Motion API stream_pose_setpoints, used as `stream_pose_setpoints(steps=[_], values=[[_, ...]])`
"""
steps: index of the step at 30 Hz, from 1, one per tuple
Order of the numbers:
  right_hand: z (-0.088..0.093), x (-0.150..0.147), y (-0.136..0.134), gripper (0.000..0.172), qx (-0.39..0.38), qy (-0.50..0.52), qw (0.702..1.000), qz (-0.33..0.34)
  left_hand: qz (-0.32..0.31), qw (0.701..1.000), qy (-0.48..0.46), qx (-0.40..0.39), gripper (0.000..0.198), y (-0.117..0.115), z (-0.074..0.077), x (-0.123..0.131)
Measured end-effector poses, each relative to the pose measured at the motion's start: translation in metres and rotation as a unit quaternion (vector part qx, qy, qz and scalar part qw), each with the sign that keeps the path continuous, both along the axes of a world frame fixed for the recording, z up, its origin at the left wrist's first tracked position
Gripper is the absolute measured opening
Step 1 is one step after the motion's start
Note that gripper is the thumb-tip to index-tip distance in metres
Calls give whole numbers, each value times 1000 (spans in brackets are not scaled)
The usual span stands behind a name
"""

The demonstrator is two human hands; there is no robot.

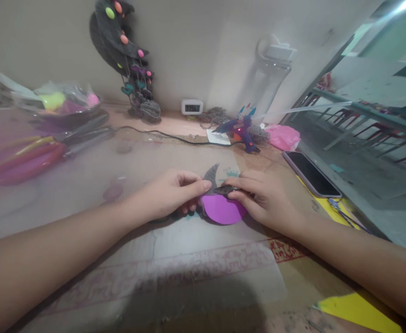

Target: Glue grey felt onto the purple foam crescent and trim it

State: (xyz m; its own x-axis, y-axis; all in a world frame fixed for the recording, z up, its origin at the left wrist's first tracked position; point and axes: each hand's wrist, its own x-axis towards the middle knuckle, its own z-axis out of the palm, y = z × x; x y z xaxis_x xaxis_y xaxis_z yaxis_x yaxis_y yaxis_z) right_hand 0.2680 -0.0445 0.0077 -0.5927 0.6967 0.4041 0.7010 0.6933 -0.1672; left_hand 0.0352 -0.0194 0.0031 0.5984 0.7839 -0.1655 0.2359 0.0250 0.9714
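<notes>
My left hand (pixel 178 192) is closed, its thumb and fingers pinching the left side of a dark grey, curved, pointed piece (pixel 211 175) with fine ridges like wound yarn. Just below it lies a bright purple rounded paper piece (pixel 224 210), its straight upper edge against the dark material. From the other side my right hand (pixel 263 194) pinches the dark grey craft piece near its lower right part. Fingers hide where the grey and purple pieces meet, so I cannot tell if they are joined.
A blue glue gun (pixel 242 129) stands behind my hands, its black cord trailing left. Scissors (pixel 33 155) and a bowl of materials (pixel 60 111) are at left. A phone (pixel 312 173) lies right; a clear bottle (pixel 268 83) and small clock (pixel 192 107) stand by the wall.
</notes>
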Motion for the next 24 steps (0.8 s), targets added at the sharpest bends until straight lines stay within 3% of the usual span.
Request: stream_pose_setpoints(steps=[15,24], values=[[-1,2,2,30,-39,48,998,-6,14,1000,13,-5,34,-2,3,1],[1,1,-1,31,16,-3,1000,0,6,1000,10,13,36,0,-1,1]])
